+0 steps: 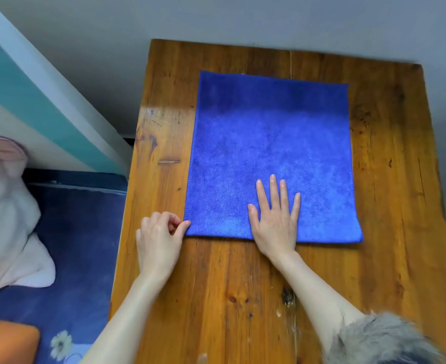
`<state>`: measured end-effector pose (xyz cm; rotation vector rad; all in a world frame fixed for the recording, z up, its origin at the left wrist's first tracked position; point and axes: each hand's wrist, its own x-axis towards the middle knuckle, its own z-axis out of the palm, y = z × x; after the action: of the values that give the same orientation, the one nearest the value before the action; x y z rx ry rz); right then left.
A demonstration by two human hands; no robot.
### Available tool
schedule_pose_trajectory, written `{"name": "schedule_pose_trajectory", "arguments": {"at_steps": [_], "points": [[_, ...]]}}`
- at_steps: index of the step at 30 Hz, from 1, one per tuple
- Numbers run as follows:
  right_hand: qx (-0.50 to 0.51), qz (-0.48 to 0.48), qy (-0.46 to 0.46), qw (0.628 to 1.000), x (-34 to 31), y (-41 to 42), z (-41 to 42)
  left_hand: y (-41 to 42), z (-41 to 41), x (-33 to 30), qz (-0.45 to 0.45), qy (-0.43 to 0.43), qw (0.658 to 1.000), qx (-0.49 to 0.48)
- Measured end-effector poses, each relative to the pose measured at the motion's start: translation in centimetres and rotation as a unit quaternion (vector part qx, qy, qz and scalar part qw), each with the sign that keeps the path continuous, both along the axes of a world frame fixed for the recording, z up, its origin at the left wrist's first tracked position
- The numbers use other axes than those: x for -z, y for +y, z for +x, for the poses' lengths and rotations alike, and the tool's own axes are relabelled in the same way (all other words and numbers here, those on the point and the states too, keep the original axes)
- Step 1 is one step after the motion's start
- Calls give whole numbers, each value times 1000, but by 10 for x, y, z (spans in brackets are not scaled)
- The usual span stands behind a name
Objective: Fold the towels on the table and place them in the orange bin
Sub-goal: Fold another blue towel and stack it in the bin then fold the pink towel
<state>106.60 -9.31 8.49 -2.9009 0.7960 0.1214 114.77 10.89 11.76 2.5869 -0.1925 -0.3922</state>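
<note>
A fuzzy blue towel (269,153) lies square on the worn wooden desk (216,285); left hand (158,240) pinches its near corner, right hand (275,219) presses flat, fingers spread.

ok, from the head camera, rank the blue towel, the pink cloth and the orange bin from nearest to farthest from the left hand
1. Blue towel: the left hand pinches its near left corner.
2. Pink cloth: off the table, to the left.
3. Orange bin: low at the left, only a corner showing.
</note>
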Motion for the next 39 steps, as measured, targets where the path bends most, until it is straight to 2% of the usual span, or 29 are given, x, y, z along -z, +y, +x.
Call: {"name": "schedule_pose_trajectory", "arguments": {"at_steps": [5,11,15,16,18,20,21,23,25,30,33,35,39], "points": [[-19,26,7,999,-5,-16,-20,4,-5,1,14,-43,998,33],[40,45,60,996,-15,-51,-108,-4,-13,-1,42,-57,994,78],[99,102,62,988,-26,-68,-145,-12,-17,-3,33,-6,999,-3],[127,122,46,983,-29,-70,-148,-13,-18,-4,28,2,999,-28],[205,146,-43,967,-34,-75,-147,-14,-21,-5,9,17,997,-73],[304,151,-132,931,-39,-79,-139,-15,-23,-6,4,46,992,-115],[365,174,-146,903,-41,-84,-133,-15,-22,-5,17,65,989,-130],[480,253,-119,831,-40,-96,-120,-17,-19,-5,50,100,981,-156],[540,309,-103,776,-38,-104,-109,-24,-16,-7,53,132,972,-188],[616,379,-154,673,-37,-112,-91,-35,-9,-9,45,177,952,-244],[633,396,-173,642,-38,-113,-89,-36,-7,-7,43,164,955,-242],[639,419,-180,620,-41,-115,-92,-37,-6,-7,-8,175,947,-269],[648,467,-201,567,-57,-112,-106,-28,-17,-12,-154,248,886,-361]]}}
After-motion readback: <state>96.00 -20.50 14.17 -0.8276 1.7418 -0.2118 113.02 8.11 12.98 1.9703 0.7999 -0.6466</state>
